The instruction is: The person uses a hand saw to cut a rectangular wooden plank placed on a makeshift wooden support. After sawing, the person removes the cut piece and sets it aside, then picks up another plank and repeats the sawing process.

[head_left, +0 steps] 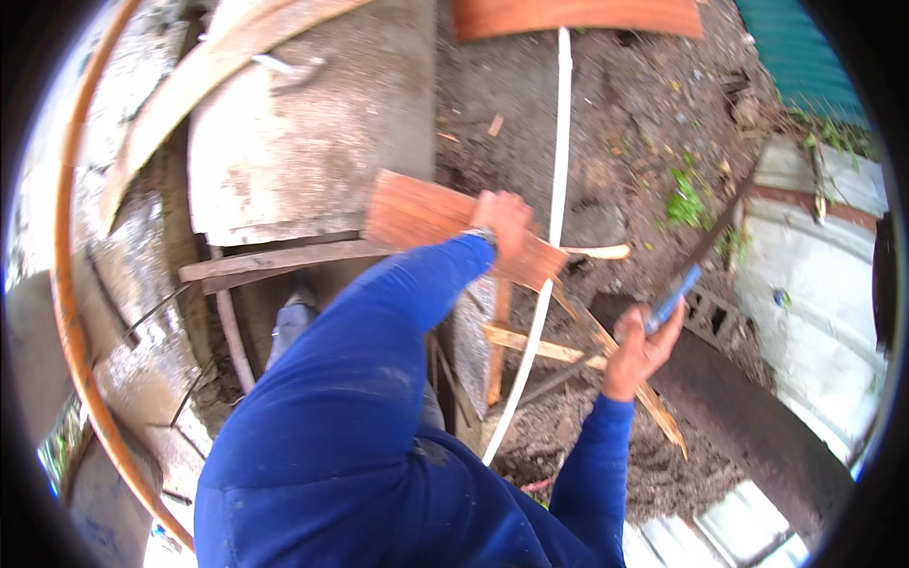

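Note:
My left hand [506, 220] is closed over a short reddish-brown wooden board [417, 210], near its right end. A dark band circles that wrist. The board lies slanted, close to the end of a rough wooden rail [284, 260]; whether it rests on it I cannot tell. Out to the right, my right hand [644, 348] grips the blue handle of what looks like a machete [717, 227]. Its long dark blade points up and away from me, blurred, well apart from the board. Splintered strips of pale wood [666, 417] lie below my hands.
A white pipe [562, 123] runs past the board's right end. Broad grey slab [312, 142] at upper left; orange hose [68, 312] along the left. Another reddish board [578, 15] is at the top. A dark log-like cylinder [757, 431] and metal sheets [805, 303] lie right.

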The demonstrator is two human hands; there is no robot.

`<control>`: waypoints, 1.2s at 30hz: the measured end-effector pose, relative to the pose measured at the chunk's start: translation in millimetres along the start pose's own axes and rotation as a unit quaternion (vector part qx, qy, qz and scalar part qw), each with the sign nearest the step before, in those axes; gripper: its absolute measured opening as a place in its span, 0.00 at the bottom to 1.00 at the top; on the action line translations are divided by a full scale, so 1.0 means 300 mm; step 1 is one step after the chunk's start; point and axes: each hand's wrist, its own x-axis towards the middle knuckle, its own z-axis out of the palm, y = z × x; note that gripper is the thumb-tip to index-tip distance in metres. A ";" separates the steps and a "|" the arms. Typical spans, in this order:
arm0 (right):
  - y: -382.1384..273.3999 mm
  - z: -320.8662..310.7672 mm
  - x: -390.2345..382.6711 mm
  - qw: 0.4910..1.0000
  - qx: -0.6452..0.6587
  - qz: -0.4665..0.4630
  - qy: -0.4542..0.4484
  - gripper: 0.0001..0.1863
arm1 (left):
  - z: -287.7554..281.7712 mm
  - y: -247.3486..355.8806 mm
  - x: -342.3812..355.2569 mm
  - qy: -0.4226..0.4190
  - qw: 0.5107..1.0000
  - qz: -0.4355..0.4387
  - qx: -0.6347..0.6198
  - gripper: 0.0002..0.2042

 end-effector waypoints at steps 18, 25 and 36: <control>-0.284 0.757 -0.145 0.971 0.113 0.015 -0.211 0.31 | -0.882 -0.810 -0.954 0.431 0.874 -0.136 -0.177 0.21; -0.230 1.314 -0.317 0.897 -0.037 -0.267 -0.351 0.35 | -0.820 -1.125 -1.478 0.434 0.813 -0.259 -0.290 0.16; -0.263 1.857 -0.176 0.772 -0.349 -0.298 -0.440 0.40 | -0.780 -1.184 -1.941 0.303 0.836 -0.399 -0.225 0.13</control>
